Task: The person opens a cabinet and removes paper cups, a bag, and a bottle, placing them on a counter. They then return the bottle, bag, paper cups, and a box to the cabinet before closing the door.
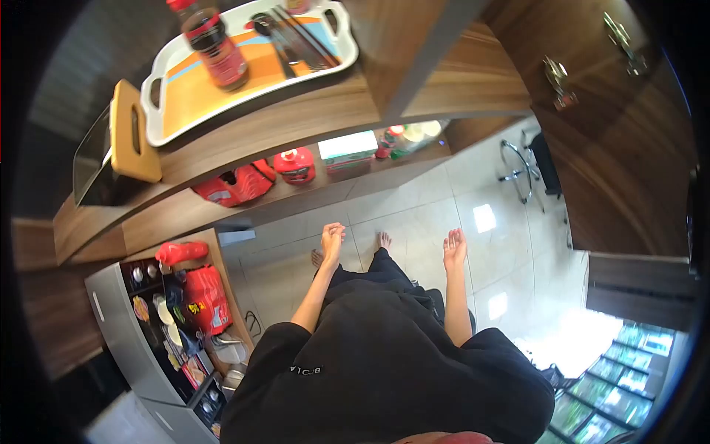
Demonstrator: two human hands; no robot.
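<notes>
My left hand (333,238) is held out over the floor with its fingers loosely bent and nothing visible in it. My right hand (455,244) is raised palm up, its fingers stretched out and holding nothing. Both are apart from every object. Beyond my left hand, a lower shelf bears a red jug (295,165), a green-and-white box (347,150) and a red-capped bottle (388,140). On the counter above, a white-rimmed tray (157,122) carries a dark sauce bottle (214,48), a black ladle (264,25) and chopsticks (307,37).
A wooden cutting board (133,137) stands left of the tray. At the left, a grey cabinet (133,325) has an opening full of packets and a red bottle (182,252) on its side. A wheeled chair (543,166) stands at the right, near dark wooden cabinetry (621,148).
</notes>
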